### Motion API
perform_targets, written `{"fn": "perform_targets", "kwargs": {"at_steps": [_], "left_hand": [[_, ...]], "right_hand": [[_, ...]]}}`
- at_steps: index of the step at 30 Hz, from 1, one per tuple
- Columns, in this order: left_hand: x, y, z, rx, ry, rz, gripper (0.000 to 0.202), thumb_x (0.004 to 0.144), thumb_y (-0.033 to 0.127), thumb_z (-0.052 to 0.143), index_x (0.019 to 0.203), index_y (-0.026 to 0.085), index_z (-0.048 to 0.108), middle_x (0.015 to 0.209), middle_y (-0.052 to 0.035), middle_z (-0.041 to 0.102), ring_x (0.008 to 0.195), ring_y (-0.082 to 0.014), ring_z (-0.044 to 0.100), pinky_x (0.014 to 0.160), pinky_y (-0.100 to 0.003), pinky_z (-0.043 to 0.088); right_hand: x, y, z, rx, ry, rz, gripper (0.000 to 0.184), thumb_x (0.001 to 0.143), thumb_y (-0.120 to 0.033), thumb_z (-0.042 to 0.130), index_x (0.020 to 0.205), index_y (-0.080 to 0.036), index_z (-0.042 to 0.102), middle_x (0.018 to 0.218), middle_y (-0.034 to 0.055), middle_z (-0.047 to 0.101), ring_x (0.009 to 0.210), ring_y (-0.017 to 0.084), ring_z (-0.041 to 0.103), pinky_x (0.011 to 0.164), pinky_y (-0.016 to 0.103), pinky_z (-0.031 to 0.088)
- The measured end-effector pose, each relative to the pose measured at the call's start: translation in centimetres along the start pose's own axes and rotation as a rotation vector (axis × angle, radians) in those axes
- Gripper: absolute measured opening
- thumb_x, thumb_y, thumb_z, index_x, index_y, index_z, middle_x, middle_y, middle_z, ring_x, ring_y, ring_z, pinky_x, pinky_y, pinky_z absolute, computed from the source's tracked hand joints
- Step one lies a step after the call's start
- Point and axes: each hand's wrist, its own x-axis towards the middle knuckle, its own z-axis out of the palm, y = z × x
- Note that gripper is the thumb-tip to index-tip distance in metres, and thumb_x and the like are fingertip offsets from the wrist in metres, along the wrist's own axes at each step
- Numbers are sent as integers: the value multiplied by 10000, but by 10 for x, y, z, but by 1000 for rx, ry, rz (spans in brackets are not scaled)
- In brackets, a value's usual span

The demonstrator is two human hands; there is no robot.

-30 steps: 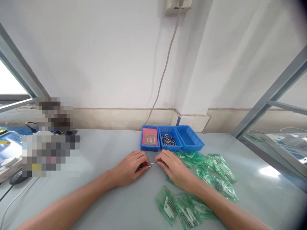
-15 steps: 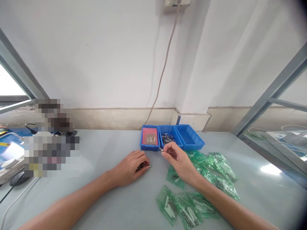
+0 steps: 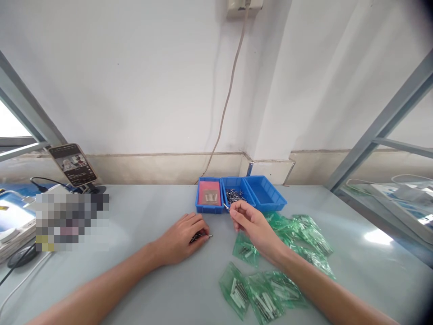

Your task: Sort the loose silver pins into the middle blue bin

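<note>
My left hand (image 3: 182, 239) rests on the grey table, its fingers curled over several slim dark metal pieces (image 3: 195, 237). The tip of one sticks out beyond the thumb. Between thumb and forefinger, my right hand (image 3: 252, 226) pinches a small slim metal piece (image 3: 226, 206) with a light tip; its exact kind is too small to make out. This hand hovers at the front of the middle blue bin (image 3: 249, 195), where many loose metal pieces (image 3: 234, 195) lie. Under and beside my right forearm are several green plastic bags (image 3: 234, 291) with metal and white pieces inside.
Left of the middle bin, a blue bin (image 3: 209, 209) holds a red sheet (image 3: 207, 186) and a small clear packet. Another blue bin (image 3: 265, 192) stands at the right. A phone (image 3: 75, 166) on a stand, a power strip and cables occupy the left side. Behind is a wall.
My right hand has shifted very slightly, still pinching the small metal piece. My left hand keeps its place over its metal pieces. The camera view has moved a little.
</note>
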Motion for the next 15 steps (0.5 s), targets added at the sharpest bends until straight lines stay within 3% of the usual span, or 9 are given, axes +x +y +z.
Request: {"fn": "perform_targets", "kwargs": {"at_steps": [4,7,11,15], "left_hand": [[0,1,0,2,-6,1,88,1120,264,534,1095,228,611,1059,-47,657,943,-222,588,894,-373,473],[0,1,0,-1,-13,1,89,1120,265,537,1094,228,614,1062,-45,657,941,-221,586,892,-373,472],[0,0,0,-5,-7,1,80,1118,258,538,1099,231,611,1069,-44,656,943,-222,586,896,-372,469],[-1,0,1,-2,-5,2,73,1117,258,541,1096,234,606,1071,-38,651,941,-218,578,895,-368,468]], "right_hand": [[0,-1,-1,334,-60,90,361,963,-552,769,988,-222,625,866,-13,513,709,145,474,655,281,437],[1,2,-2,460,-72,117,345,923,-508,840,993,-220,665,869,-16,517,703,133,459,665,272,428],[4,4,-5,454,-1,112,358,891,-517,870,996,-220,699,876,-14,574,709,126,489,686,270,427],[6,3,-7,284,204,57,397,870,-562,861,1020,-227,710,906,4,650,720,146,544,700,296,452]]}}
